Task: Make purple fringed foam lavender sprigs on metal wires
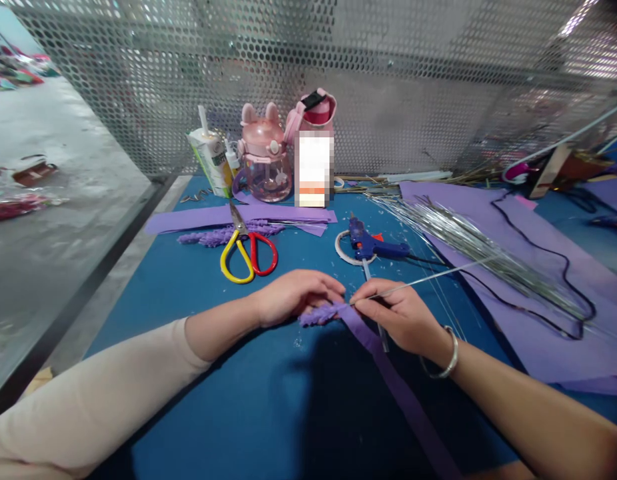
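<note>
Your right hand (401, 317), right of centre in the frame, has its grip clamped, thumb against fingers, on a thin wire (438, 272) that slants to the upper right. Your left hand (296, 297), at the centre, curls its fingers about the purple ruffled piece (318, 315); whether that grip is fully closed you cannot tell from this view. The ruffled piece lies at frame centre, between your hands, its ruffles pointing left. From its right end a flat purple strip (406, 393) trails to the lower right edge.

The step appears to be winding strip onto wire. In this inspector's judgement, you do well to turn the wire in small, even rolls, keep the strip taut and flat, and steady the ruffles without crushing them. A slack tail may wrinkle or twist the wrap.

Above your right hand, the glue gun (391, 249) rests by a white ring (341, 252); keep your fingers clear of its nozzle. Scissors (238, 257) lie upper left of centre on the blue counter (188, 373); the wire bundle (488, 247) lies at the right.
</note>
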The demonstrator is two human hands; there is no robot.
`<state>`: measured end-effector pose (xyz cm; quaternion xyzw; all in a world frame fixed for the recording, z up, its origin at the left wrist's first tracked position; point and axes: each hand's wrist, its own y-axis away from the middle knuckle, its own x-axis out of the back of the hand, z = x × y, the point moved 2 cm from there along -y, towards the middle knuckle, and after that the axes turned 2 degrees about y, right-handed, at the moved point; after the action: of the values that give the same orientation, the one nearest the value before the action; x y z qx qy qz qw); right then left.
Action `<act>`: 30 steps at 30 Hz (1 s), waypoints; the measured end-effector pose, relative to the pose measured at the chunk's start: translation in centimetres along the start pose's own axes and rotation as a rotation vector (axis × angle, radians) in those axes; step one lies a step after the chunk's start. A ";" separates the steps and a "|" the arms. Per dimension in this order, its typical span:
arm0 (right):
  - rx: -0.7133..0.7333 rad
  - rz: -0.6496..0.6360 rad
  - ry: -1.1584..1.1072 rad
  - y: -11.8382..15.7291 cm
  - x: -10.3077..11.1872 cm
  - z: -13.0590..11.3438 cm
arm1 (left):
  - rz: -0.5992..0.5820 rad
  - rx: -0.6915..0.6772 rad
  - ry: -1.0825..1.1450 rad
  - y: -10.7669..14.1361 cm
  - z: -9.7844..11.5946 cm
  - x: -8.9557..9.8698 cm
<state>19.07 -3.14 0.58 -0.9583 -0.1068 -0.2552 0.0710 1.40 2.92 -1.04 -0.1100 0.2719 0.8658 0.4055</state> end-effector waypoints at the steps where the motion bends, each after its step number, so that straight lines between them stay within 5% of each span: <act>1: -0.013 0.030 -0.005 -0.1 0.1 0.1 | 0.074 -0.074 0.043 -0.2 0.2 0.4; 7: -0.028 0.098 -0.059 -0.2 0.0 0.2 | 0.452 -0.451 -0.074 -0.5 0.2 1.8; 16: -0.113 0.171 -0.095 -0.3 -0.1 0.4 | 0.391 -0.417 -0.171 -0.3 0.0 1.3; 23: -0.162 0.199 -0.159 -0.2 -0.3 0.5 | 0.233 -0.481 -0.535 0.7 -0.1 0.0; 26: -0.306 0.025 -0.324 -0.1 -0.5 0.0 | 0.354 -0.556 -0.680 0.7 -0.1 0.0; 30: -0.459 -0.492 -0.402 0.9 -0.4 -1.7 | 0.596 -0.599 -0.733 0.6 0.2 1.1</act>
<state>18.09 -4.37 1.76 -0.9260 -0.2852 -0.0890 -0.2309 0.30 3.43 -1.08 0.1695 -0.1253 0.9640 0.1620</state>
